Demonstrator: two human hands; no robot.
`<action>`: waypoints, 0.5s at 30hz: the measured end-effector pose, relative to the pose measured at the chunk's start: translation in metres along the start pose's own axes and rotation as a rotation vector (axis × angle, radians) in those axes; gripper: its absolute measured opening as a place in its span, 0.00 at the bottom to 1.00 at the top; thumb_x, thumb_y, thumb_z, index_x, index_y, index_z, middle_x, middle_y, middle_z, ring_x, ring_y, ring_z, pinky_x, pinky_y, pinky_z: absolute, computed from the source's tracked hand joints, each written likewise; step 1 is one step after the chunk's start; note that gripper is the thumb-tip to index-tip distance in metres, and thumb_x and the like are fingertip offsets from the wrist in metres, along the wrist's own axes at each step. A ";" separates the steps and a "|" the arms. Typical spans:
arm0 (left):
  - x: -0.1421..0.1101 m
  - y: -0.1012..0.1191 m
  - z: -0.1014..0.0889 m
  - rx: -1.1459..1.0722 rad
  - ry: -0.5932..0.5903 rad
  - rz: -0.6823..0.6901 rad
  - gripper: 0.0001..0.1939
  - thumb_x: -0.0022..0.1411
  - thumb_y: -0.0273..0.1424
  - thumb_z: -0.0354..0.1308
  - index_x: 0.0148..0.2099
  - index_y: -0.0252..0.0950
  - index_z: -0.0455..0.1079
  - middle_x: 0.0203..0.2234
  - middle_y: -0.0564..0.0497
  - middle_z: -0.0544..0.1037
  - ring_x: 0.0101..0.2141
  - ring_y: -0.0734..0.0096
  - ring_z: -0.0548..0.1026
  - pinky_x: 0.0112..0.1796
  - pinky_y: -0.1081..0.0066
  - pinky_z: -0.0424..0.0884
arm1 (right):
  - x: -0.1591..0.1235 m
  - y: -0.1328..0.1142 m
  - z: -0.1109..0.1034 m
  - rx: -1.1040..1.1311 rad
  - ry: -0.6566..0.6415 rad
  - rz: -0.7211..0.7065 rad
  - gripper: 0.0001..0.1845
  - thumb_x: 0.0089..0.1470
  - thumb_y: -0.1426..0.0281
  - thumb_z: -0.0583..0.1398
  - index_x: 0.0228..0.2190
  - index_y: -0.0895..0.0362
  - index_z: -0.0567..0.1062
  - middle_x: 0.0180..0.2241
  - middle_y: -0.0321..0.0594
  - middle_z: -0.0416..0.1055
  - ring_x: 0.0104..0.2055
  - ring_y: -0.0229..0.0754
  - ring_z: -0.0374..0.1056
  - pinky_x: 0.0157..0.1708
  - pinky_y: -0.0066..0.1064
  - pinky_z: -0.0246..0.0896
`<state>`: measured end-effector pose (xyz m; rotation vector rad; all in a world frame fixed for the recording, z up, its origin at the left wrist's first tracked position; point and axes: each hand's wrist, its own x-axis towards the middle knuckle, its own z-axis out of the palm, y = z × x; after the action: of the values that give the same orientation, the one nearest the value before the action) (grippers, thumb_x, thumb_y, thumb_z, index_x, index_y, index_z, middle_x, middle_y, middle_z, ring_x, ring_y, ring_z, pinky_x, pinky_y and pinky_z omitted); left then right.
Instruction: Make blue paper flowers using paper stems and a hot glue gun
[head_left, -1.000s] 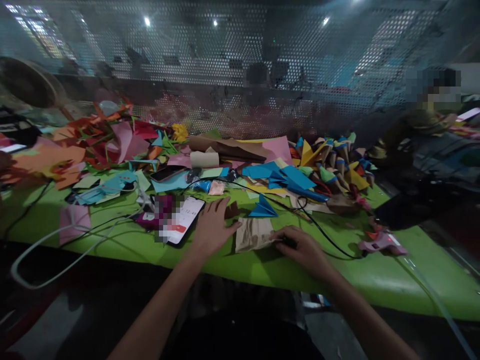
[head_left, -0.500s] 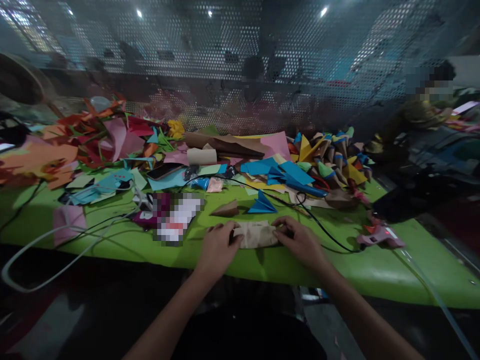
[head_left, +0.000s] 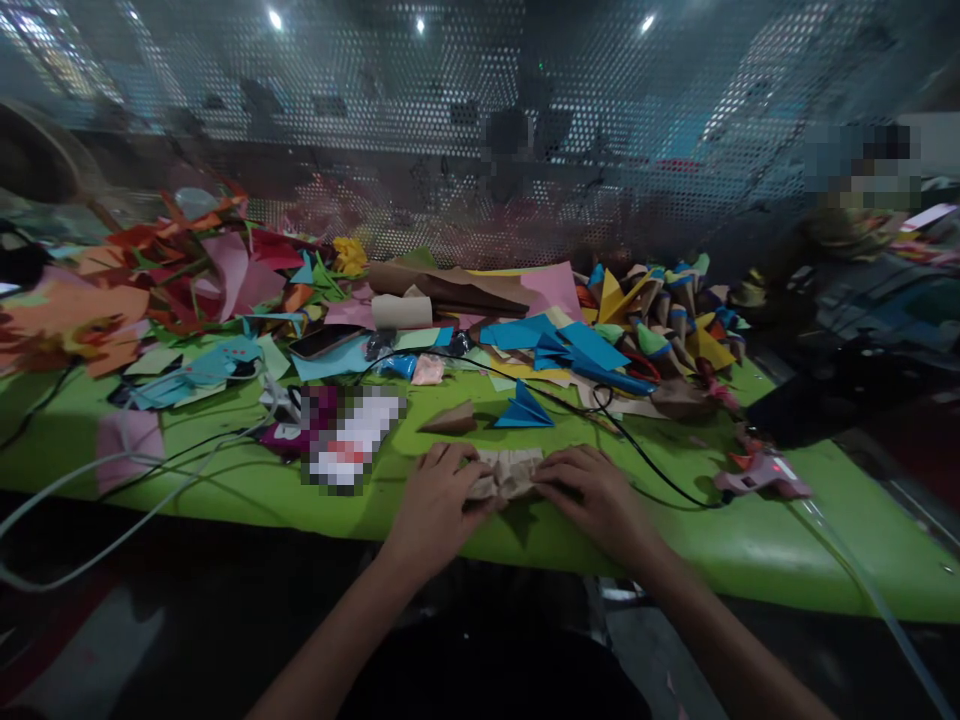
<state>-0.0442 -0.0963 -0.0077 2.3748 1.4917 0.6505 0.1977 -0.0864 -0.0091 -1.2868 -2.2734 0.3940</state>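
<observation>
A crumpled piece of brown paper lies near the front edge of the green table. My left hand grips its left end with curled fingers. On the right end, my right hand presses and pinches the same paper. Both hands sit close together, and only a small strip of paper shows between them. Just beyond the hands lie a folded brown paper cone and a folded blue paper plane.
A phone lies left of my hands among white cables. A pink glue gun rests at the right, its black cord running past my right hand. Coloured paper scraps and paper cones fill the table's back. A person sits at the far right.
My left hand came back from near the phone to the brown paper. Both hands closed in on it, and the paper is now bunched smaller between them.
</observation>
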 end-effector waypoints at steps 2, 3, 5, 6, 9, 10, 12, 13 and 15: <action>0.000 -0.002 -0.001 -0.025 -0.038 0.008 0.17 0.59 0.40 0.64 0.50 0.42 0.73 0.48 0.48 0.74 0.49 0.54 0.69 0.48 0.56 0.64 | 0.003 0.003 0.000 0.034 -0.006 0.035 0.08 0.61 0.66 0.60 0.34 0.52 0.80 0.36 0.42 0.78 0.40 0.47 0.70 0.41 0.39 0.61; 0.002 -0.003 -0.001 -0.026 -0.054 -0.002 0.16 0.60 0.39 0.64 0.49 0.42 0.74 0.47 0.48 0.75 0.48 0.55 0.69 0.47 0.57 0.64 | 0.006 0.003 0.000 0.039 -0.009 0.062 0.09 0.61 0.66 0.59 0.33 0.53 0.79 0.35 0.41 0.78 0.39 0.47 0.70 0.40 0.38 0.61; 0.009 -0.003 -0.001 -0.011 -0.080 -0.048 0.08 0.64 0.35 0.60 0.44 0.40 0.75 0.44 0.48 0.76 0.46 0.57 0.71 0.45 0.58 0.64 | 0.011 0.004 0.000 0.026 -0.012 0.126 0.09 0.61 0.66 0.59 0.32 0.54 0.78 0.33 0.41 0.78 0.38 0.47 0.70 0.38 0.37 0.60; 0.013 -0.003 -0.001 0.002 -0.088 -0.081 0.07 0.66 0.34 0.57 0.41 0.39 0.75 0.42 0.48 0.77 0.45 0.57 0.71 0.45 0.59 0.64 | 0.015 0.004 0.000 0.011 -0.009 0.157 0.09 0.60 0.67 0.58 0.32 0.54 0.78 0.33 0.41 0.78 0.38 0.47 0.70 0.37 0.37 0.60; 0.024 -0.001 -0.001 0.027 -0.089 -0.182 0.08 0.67 0.34 0.55 0.41 0.38 0.73 0.38 0.47 0.79 0.44 0.55 0.72 0.44 0.57 0.64 | 0.024 0.004 0.002 -0.043 -0.026 0.203 0.06 0.59 0.69 0.59 0.33 0.54 0.77 0.34 0.40 0.78 0.38 0.48 0.70 0.36 0.36 0.58; 0.027 0.000 -0.001 0.033 -0.082 -0.197 0.08 0.66 0.34 0.56 0.44 0.39 0.73 0.38 0.47 0.79 0.45 0.54 0.73 0.44 0.57 0.64 | 0.026 0.004 0.003 -0.066 -0.033 0.206 0.05 0.58 0.70 0.60 0.34 0.54 0.77 0.34 0.40 0.78 0.38 0.48 0.70 0.36 0.35 0.58; 0.030 0.000 -0.001 0.051 -0.072 -0.193 0.10 0.64 0.33 0.57 0.48 0.40 0.71 0.41 0.47 0.79 0.48 0.52 0.72 0.46 0.56 0.64 | 0.028 0.005 0.005 -0.111 -0.034 0.202 0.05 0.57 0.69 0.60 0.37 0.53 0.76 0.34 0.41 0.77 0.38 0.48 0.70 0.36 0.35 0.57; 0.030 -0.001 -0.001 0.063 -0.073 -0.185 0.11 0.64 0.33 0.58 0.49 0.40 0.71 0.43 0.46 0.78 0.49 0.51 0.71 0.46 0.55 0.64 | 0.029 0.005 0.006 -0.124 -0.033 0.196 0.05 0.57 0.69 0.61 0.37 0.53 0.75 0.34 0.41 0.76 0.38 0.48 0.69 0.36 0.35 0.57; 0.030 -0.003 -0.003 0.076 -0.084 -0.165 0.11 0.63 0.34 0.59 0.47 0.39 0.71 0.45 0.46 0.77 0.51 0.51 0.70 0.47 0.56 0.65 | 0.029 0.007 0.007 -0.124 -0.042 0.173 0.03 0.58 0.68 0.60 0.35 0.53 0.74 0.34 0.41 0.75 0.39 0.48 0.69 0.36 0.35 0.57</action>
<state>-0.0367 -0.0684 0.0004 2.2712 1.6810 0.4580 0.1867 -0.0581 -0.0102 -1.5577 -2.2596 0.3474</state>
